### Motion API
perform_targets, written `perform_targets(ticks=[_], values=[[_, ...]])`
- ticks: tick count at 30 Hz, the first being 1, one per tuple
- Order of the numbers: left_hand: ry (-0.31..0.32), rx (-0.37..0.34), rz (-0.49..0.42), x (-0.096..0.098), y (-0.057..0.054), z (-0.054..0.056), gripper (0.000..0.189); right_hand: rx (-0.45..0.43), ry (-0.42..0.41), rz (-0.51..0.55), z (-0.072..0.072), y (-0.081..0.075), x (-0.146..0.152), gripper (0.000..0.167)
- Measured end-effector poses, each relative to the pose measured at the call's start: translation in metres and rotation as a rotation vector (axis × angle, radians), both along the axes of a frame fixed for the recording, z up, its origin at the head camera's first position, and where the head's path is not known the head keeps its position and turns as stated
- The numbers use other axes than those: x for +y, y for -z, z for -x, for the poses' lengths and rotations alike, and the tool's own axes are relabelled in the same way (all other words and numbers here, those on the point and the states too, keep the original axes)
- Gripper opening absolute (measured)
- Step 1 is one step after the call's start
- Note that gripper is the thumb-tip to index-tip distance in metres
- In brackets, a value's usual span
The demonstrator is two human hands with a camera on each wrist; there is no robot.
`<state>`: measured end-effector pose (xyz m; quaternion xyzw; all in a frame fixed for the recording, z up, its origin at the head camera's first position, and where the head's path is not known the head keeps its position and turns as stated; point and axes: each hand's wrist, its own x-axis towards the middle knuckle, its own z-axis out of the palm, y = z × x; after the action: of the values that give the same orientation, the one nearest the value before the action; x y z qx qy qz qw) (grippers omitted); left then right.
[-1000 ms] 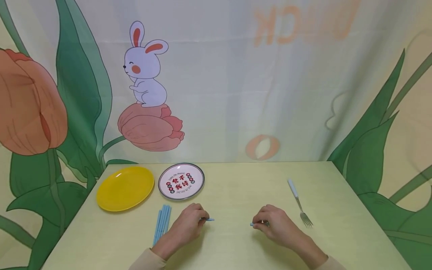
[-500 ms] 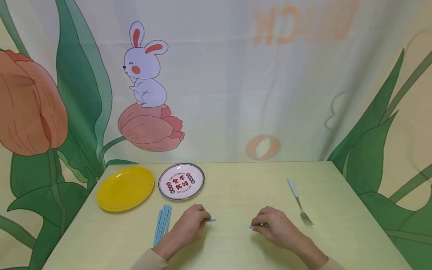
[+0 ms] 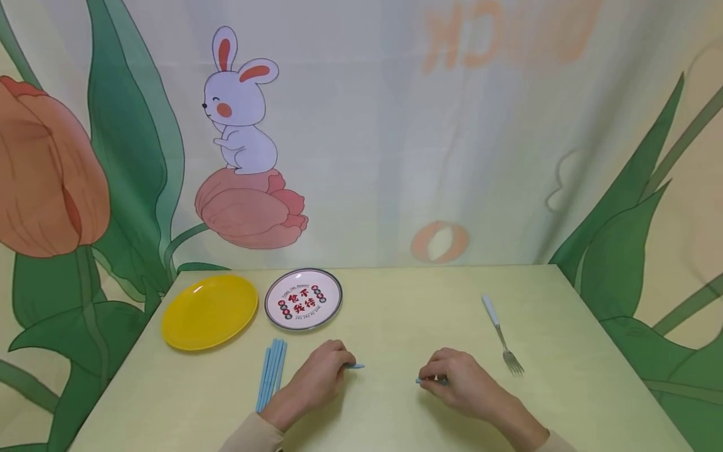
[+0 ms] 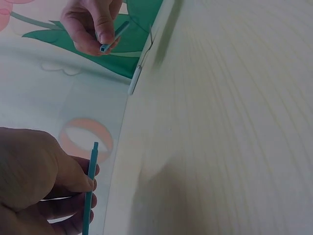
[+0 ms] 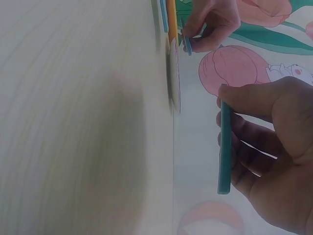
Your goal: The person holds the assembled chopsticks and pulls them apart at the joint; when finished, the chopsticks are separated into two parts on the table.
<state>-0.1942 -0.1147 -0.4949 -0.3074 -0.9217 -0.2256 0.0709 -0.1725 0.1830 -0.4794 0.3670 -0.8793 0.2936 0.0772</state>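
Note:
My left hand [image 3: 321,376] pinches a thin blue stick [image 4: 90,188] between thumb and fingers. The stick's free end steps down to a narrower peg in the left wrist view and points right in the head view. Across from it, my right hand [image 3: 460,382] holds a short blue stick [image 5: 225,147] between thumb and fingertips. The left wrist view shows a small dark square hole in that stick's end. The two sticks are apart, raised over the pale table [image 3: 390,414]. Beside my left wrist lie several similar blue sticks [image 3: 272,375], partly hidden by the arm.
A yellow plate [image 3: 209,312] sits at the back left of the table. To its right is a white plate [image 3: 304,300] with red lettering and a dark rim. A fork [image 3: 501,336] with a pale handle lies to the right. A printed curtain [image 3: 361,157] hangs behind.
My left hand has edged right with its stick, and my right hand has drifted slightly left and down, so the gap between the sticks is a little smaller. The head view has tilted slightly.

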Motion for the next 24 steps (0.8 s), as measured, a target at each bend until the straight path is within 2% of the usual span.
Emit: perform_targets(ticks=[8, 15, 24], values=[[0.005, 0.027, -0.005, 0.003, 0.001, 0.001, 0.018, -0.010, -0.022, 0.002, -0.001, -0.003, 0.000, 0.004], [0.009, 0.005, 0.004, 0.002, 0.002, 0.002, 0.018, -0.064, -0.054, -0.003, -0.005, -0.001, -0.004, 0.005], [0.029, 0.005, 0.021, 0.005, 0.002, 0.002, 0.015, 0.000, -0.087, -0.018, -0.011, 0.002, -0.001, 0.007]])
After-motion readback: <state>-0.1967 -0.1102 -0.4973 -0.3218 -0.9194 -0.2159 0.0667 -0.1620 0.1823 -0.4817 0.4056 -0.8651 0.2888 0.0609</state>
